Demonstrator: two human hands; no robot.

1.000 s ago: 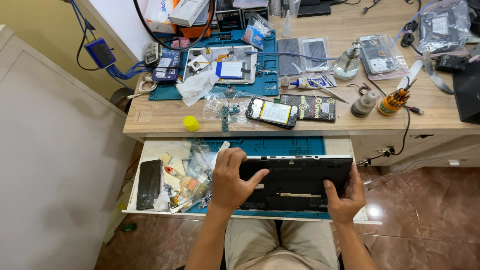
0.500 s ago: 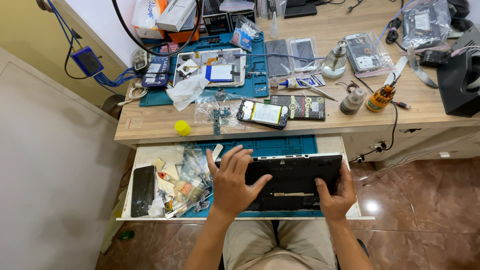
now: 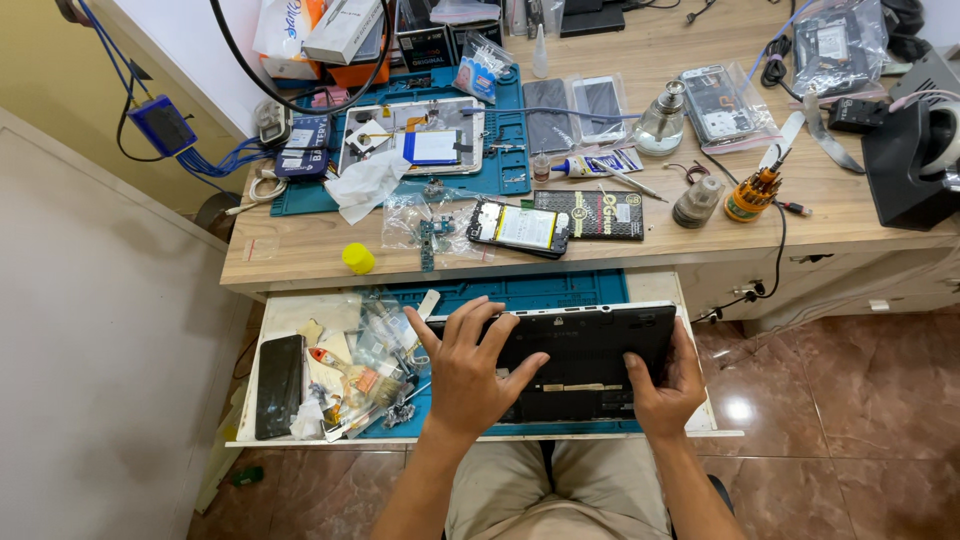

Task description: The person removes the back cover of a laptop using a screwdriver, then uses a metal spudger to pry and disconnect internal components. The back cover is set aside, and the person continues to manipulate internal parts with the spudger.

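Observation:
A black tablet (image 3: pixel 590 350) lies flat, back side up, on a blue mat in the pulled-out drawer (image 3: pixel 300 312) under the desk. My left hand (image 3: pixel 470 370) rests spread on the tablet's left part, fingers apart and pressing down. My right hand (image 3: pixel 665 385) grips the tablet's right edge, thumb on top. Small parts and plastic bags (image 3: pixel 375 370) lie just left of my left hand.
A black phone (image 3: pixel 279 385) lies at the drawer's left end. On the wooden desk (image 3: pixel 860 215) are an opened phone (image 3: pixel 520 228), a yellow cap (image 3: pixel 358 258), a blue work mat (image 3: pixel 500 150) with a dismantled device, a screwdriver set (image 3: pixel 748 195) and a glass bottle (image 3: pixel 662 118).
The view has shifted slightly, and both hands stay on the tablet. My left hand has slid a little to the right across its back.

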